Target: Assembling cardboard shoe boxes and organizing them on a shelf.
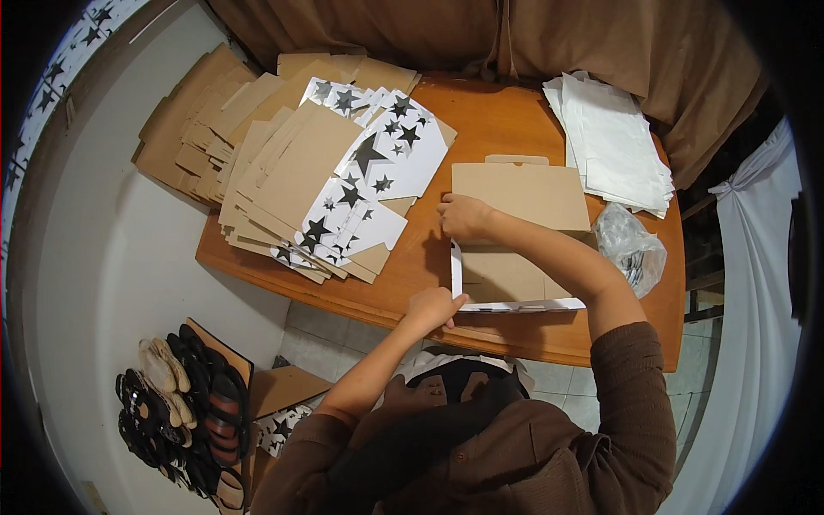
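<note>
In front of me on the table lies a half-folded cardboard box [515, 279], brown inside and white on the outside of its low walls. Its brown lid panel [519, 196] lies open toward the back, with a tab on the far edge. At the near left corner my left hand [436, 311] pinches the wall, thumb on the rim. My right hand [465, 217] reaches across the box and closes on its left side, near the lid fold. My right forearm hides part of the inside.
Flat cardboard blanks [292, 163], some printed with black stars, are piled at the left. White paper sheets [614, 142] lie at the back right, above a clear plastic bag [631, 249]. Sandals [184, 399] stand below left of the wooden table [493, 112]. A brown curtain [584, 39] hangs behind.
</note>
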A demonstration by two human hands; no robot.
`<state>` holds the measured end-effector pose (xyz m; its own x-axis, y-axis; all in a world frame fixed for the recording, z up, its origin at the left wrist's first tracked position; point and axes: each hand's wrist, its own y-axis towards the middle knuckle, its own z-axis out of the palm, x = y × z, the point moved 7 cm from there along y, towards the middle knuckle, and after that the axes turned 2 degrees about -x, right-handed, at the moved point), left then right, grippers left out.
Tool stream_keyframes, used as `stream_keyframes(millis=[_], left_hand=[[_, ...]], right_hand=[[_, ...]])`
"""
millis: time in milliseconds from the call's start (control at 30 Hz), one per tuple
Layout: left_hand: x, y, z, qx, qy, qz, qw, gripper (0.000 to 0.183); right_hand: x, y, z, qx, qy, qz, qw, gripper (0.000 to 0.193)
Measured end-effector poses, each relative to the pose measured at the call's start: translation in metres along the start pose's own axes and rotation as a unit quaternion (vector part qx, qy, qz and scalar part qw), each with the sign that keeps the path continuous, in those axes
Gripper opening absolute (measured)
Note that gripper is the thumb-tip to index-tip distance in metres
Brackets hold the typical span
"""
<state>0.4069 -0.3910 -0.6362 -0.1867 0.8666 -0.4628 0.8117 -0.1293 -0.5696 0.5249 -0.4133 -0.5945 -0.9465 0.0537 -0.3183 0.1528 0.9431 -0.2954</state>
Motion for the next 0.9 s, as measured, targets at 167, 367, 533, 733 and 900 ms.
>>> stream_keyframes(millis=[167, 367, 533, 733, 900], left_hand=[[-0.007, -0.003, -0.008, -0.02, 0.059, 0.007, 0.998, 0.049], [-0.012, -0.002, -0.011, -0.054, 0.074, 0.051, 0.994, 0.033], [-0.01, 0.003, -0.005, -0.089, 0.125, 0.084, 0.985, 0.027], [-0.013, 0.004, -0.001, -0.114, 0.176, 0.116, 0.971, 0.035], [-0.012, 0.002, -0.007, -0.132, 0.182, 0.099, 0.969, 0.035]], right_hand=[[0.0, -0.001, 0.009, -0.065, 0.022, 0.004, 0.998, 0.014], [0.01, -0.01, -0.001, -0.088, 0.063, 0.007, 0.994, 0.013], [0.022, -0.001, -0.003, -0.021, 0.029, -0.029, 0.999, 0.011], [0.017, -0.003, 0.014, -0.054, 0.006, -0.078, 0.995, 0.015], [0.017, -0.007, -0.004, -0.064, -0.032, -0.04, 0.997, 0.016]])
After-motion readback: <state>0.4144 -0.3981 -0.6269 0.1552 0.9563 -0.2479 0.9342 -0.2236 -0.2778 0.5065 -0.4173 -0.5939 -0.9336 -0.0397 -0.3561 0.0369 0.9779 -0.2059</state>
